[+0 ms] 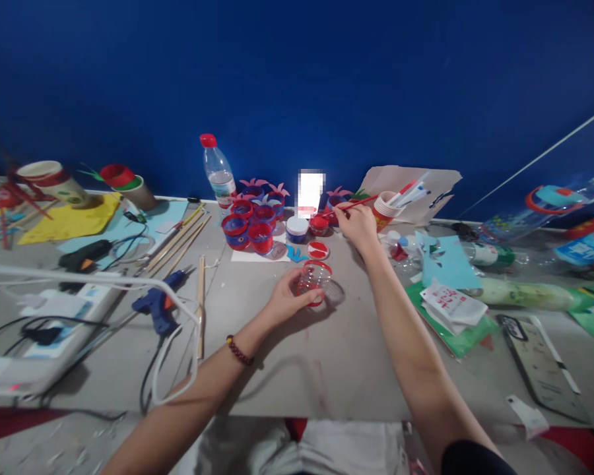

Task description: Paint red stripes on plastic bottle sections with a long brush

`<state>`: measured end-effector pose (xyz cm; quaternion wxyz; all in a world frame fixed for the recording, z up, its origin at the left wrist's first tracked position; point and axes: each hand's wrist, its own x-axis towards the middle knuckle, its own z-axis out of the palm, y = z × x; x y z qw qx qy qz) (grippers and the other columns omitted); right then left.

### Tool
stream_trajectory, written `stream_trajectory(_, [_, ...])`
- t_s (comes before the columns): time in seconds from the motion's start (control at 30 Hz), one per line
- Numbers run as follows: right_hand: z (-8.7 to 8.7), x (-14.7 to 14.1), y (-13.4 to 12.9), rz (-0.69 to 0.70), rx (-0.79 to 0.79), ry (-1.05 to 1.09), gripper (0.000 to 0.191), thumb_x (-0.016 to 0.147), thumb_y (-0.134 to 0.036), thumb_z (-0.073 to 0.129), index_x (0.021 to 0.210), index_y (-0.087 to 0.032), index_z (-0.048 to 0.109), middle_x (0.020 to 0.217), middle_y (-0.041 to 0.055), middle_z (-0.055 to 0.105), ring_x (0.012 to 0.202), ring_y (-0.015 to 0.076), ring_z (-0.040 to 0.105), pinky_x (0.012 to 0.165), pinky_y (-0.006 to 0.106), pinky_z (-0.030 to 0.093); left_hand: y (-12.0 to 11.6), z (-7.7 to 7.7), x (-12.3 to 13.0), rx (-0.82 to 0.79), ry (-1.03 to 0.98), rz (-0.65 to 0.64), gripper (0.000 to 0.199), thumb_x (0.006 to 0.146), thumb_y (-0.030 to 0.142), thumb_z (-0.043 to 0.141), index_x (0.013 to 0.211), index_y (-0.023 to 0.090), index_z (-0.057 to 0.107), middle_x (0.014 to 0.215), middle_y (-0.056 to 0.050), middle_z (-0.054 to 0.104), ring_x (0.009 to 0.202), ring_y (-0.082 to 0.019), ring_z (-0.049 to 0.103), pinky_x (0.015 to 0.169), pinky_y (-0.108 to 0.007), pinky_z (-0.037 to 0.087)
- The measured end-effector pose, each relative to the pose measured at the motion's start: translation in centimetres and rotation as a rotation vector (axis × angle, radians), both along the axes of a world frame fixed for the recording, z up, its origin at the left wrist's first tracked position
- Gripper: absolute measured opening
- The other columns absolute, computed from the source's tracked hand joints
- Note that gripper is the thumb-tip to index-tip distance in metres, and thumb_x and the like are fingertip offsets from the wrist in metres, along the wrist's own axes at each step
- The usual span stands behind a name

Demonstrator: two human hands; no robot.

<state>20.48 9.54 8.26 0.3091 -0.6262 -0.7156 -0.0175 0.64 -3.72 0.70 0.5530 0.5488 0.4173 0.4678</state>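
My left hand (293,297) is closed around a clear plastic cup (317,280) with a red-painted rim, near the middle of the table. Farther back, my right hand (356,221) pinches a red paintbrush (349,204), its tip over a small open jar of red paint (319,224). Beside that jar stands a white-lidded jar (297,228). A round lid with red paint on it (318,250) lies between the jars and the cup. Several blue and red painted cups (261,237) stand on white paper to the left, some with leaf-shaped tops.
A red-capped bottle (221,178) stands at the back. Left are wooden sticks (200,307), a blue glue gun (161,303), a power strip (64,330) and loose white cable. Right are a paper cup of pens (386,208), plastic bottles and a phone (542,366).
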Motion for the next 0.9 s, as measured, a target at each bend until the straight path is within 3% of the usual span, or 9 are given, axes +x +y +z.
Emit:
stream_trajectory(0.27, [1.1, -0.2, -0.6, 0.040, -0.041, 0.062, 0.026, 0.091, -0.029, 0.054, 0.088, -0.017, 0.077, 0.100, 0.0130, 0.077, 0.098, 0.0305, 0.071, 0.089, 0.042, 0.052, 0.0, 0.2, 0.1, 0.007, -0.004, -0.008, 0.043, 0.067, 0.042, 0.085, 0.099, 0.017, 0.073, 0.103, -0.010, 0.072, 0.095, -0.024, 0.067, 0.092, -0.040, 0.053])
stream_trajectory(0.4, [2.4, -0.1, -1.2, 0.005, -0.002, 0.190, 0.024, 0.088, -0.030, 0.057, 0.077, -0.017, 0.074, 0.084, 0.0119, 0.077, 0.084, 0.0301, 0.072, 0.082, 0.043, 0.055, -0.1, 0.7, 0.2, -0.036, -0.008, 0.006, 0.041, 0.066, 0.039, 0.086, 0.099, 0.018, 0.073, 0.099, -0.010, 0.073, 0.093, -0.025, 0.067, 0.092, -0.043, 0.053])
stream_trajectory(0.53, [3.5, 0.8, -1.6, -0.026, 0.062, 0.474, 0.025, 0.084, -0.039, 0.063, 0.068, -0.020, 0.067, 0.063, 0.0061, 0.071, 0.069, 0.0256, 0.070, 0.073, 0.040, 0.057, -0.1, 1.1, 0.2, -0.110, -0.089, 0.010, 0.044, 0.062, 0.039, 0.088, 0.098, 0.018, 0.073, 0.095, -0.009, 0.074, 0.090, -0.025, 0.068, 0.090, -0.046, 0.054])
stream_trajectory(0.67, [4.0, 1.6, -2.2, 0.044, 0.012, 0.857, 0.033, 0.079, -0.051, 0.068, 0.064, -0.022, 0.062, 0.052, 0.0013, 0.065, 0.051, 0.0197, 0.065, 0.052, 0.033, 0.055, -0.1, 1.5, 0.0, -0.181, -0.171, -0.060, 0.049, 0.065, 0.043, 0.086, 0.104, 0.017, 0.071, 0.095, -0.010, 0.075, 0.084, -0.023, 0.070, 0.087, -0.045, 0.055])
stream_trajectory(0.9, [4.7, 2.7, -5.6, 0.239, -0.145, 1.132, 0.038, 0.069, -0.056, 0.078, 0.066, -0.021, 0.065, 0.061, 0.0035, 0.071, 0.057, 0.0203, 0.071, 0.043, 0.026, 0.053, -0.1, 1.9, -0.2, -0.196, -0.203, -0.065, 0.054, 0.066, 0.048, 0.085, 0.106, 0.015, 0.070, 0.100, -0.012, 0.074, 0.088, -0.023, 0.070, 0.082, -0.038, 0.056])
